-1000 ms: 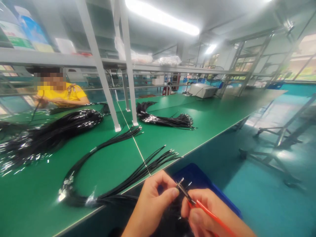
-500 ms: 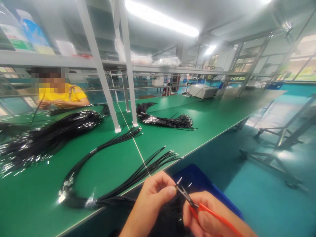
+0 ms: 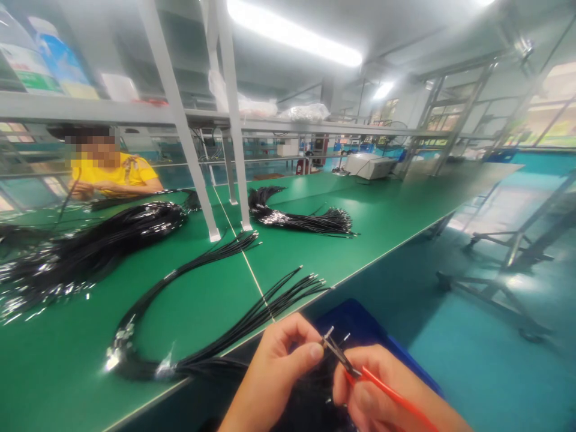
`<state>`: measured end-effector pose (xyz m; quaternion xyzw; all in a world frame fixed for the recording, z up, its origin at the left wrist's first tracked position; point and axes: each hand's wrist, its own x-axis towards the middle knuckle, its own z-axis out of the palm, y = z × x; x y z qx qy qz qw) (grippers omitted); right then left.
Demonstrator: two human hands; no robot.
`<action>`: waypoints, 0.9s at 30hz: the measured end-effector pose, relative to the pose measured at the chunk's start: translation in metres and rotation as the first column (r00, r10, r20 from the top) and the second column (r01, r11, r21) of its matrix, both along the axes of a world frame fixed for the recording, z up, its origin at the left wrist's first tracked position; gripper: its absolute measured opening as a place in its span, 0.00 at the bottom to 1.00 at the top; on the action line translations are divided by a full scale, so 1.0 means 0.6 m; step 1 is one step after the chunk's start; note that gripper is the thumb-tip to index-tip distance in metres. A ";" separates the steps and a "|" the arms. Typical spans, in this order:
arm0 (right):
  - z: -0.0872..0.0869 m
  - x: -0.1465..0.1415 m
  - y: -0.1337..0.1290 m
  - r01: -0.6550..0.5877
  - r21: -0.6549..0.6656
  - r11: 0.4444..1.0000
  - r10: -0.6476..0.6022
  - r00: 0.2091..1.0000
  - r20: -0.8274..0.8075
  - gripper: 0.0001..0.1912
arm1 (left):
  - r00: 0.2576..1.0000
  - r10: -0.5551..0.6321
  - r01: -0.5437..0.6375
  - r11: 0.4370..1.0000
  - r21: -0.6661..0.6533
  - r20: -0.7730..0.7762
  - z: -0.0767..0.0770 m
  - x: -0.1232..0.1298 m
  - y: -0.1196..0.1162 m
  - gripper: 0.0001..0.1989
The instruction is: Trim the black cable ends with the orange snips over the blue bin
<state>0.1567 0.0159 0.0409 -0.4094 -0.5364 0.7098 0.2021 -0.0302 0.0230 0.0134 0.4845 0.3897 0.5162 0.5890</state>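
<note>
My left hand (image 3: 285, 354) is closed in a pinch, thumb against forefinger, on a thin black cable whose pale tip (image 3: 330, 330) sticks out past the fingers. Red-handled pliers (image 3: 344, 360) are held in my right hand (image 3: 382, 384), fingers wrapped round the handles. Their narrow dark jaws lie at the cable end, beside my left thumb; whether they bite on it I cannot tell. Below the hands, black cables hang over a blue bin (image 3: 360, 321), largely hidden by my hands. A curved bundle of black cables (image 3: 225, 339) lies on the green table (image 3: 216, 300) to the left.
A large heap of black cables (image 3: 103, 246) covers the table's left side; a smaller bundle (image 3: 301, 219) lies beyond the shelf posts (image 3: 234, 120). Across the table sits a person in a yellow top (image 3: 130, 171). A wheeled metal frame (image 3: 499, 288) stands at right.
The jaws of the pliers have drawn closer together at the cable end. Both hands have shifted only slightly. The person across the table has moved their head a little.
</note>
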 end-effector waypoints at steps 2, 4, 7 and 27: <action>0.003 -0.001 0.008 -0.084 -0.015 0.996 0.084 0.995 0.057 0.32 | 0.999 0.017 -0.016 1.000 0.013 -0.034 0.002 0.001 0.000 0.10; 0.005 -0.003 0.010 -0.079 -0.015 0.997 0.080 0.990 0.114 0.31 | 0.998 0.021 -0.020 1.000 0.024 -0.056 0.003 0.001 0.000 0.09; 0.010 -0.009 0.006 -0.035 0.071 0.997 0.017 0.970 0.242 0.25 | 0.998 0.023 -0.022 0.999 0.026 -0.060 0.002 0.000 -0.001 0.09; -0.025 -0.010 -0.006 0.388 0.193 0.901 -0.344 0.911 -0.226 0.21 | 0.795 0.352 -0.138 0.898 0.418 -0.494 0.018 0.023 -0.020 0.06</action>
